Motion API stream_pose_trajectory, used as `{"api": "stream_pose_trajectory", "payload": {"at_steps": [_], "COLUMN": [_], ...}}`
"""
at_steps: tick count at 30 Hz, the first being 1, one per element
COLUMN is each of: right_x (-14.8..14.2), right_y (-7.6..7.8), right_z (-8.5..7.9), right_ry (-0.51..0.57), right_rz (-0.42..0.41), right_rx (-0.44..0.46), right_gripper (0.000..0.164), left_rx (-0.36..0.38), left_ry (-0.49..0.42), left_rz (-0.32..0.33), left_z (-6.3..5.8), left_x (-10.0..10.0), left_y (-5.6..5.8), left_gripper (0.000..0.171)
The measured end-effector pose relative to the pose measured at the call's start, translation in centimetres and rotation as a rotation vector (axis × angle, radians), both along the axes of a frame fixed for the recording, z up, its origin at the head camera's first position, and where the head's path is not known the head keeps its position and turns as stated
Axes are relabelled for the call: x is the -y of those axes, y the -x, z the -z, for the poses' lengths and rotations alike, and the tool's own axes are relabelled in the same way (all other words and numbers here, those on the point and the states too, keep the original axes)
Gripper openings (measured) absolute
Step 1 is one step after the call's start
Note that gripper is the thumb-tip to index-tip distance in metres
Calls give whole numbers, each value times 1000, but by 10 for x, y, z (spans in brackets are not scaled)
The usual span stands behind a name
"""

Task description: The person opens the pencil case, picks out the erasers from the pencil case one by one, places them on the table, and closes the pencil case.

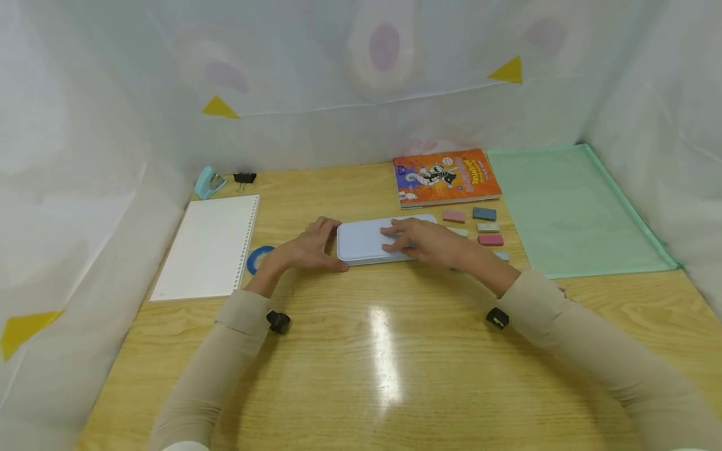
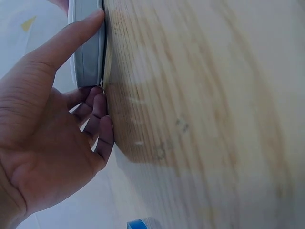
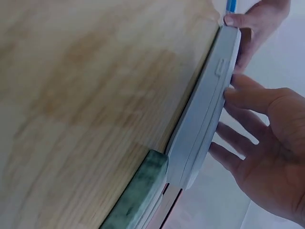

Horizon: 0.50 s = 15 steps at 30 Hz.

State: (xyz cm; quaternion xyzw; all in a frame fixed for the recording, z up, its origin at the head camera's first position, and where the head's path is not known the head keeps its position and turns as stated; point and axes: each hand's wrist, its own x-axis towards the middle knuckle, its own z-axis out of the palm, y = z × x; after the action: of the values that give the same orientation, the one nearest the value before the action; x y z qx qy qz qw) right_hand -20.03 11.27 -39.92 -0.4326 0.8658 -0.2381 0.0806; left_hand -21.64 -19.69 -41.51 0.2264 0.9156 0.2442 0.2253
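A flat, pale blue pencil case (image 1: pixel 366 241) with rounded corners lies closed on the table; in the right wrist view a small clasp shows on its near side. My left hand (image 1: pixel 310 247) holds its left end, the thumb against the near side and the fingers bent around the end and back. In the left wrist view, the thumb (image 2: pixel 71 38) presses along the case's side wall. From the right, my right hand (image 1: pixel 431 242) reaches over the lid, fingers spread and fingertips resting on top. Part of the lid's right end is hidden beneath it.
Several erasers, including a pink one (image 1: pixel 491 240) and a green one (image 3: pixel 138 191), lie right of the case. Behind stands an orange book (image 1: pixel 445 178); a green mesh pouch (image 1: pixel 581 213) lies far right. Leftward are blue tape (image 1: pixel 252 260), a notebook (image 1: pixel 205 244), a stapler (image 1: pixel 204 181) and a binder clip (image 1: pixel 244 178).
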Motion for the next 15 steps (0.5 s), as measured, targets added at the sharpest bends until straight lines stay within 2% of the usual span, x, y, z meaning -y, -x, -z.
{"api": "stream_pose_trajectory", "payload": {"at_steps": [6,10,13,15], "right_x": [-3,-19,-40,-58], "right_y": [-2,-5,-11,-15], "right_z": [5,14,16,13], "right_ry": [19,64,117,151], "right_rz": [-4,-23,19,80], "right_rx": [-36,-22,-3,5], "right_gripper": [34,40,44,43], "left_rx": [-9,-20,-44,-71], "left_ry": [5,25,62,95], "left_rz": [9,9,33,57], "left_z": [-1,2,1,-3], "left_x": [-1,0,1,1], "left_y": [3,0,-7,-14], "left_gripper": [98,95,94,93]}}
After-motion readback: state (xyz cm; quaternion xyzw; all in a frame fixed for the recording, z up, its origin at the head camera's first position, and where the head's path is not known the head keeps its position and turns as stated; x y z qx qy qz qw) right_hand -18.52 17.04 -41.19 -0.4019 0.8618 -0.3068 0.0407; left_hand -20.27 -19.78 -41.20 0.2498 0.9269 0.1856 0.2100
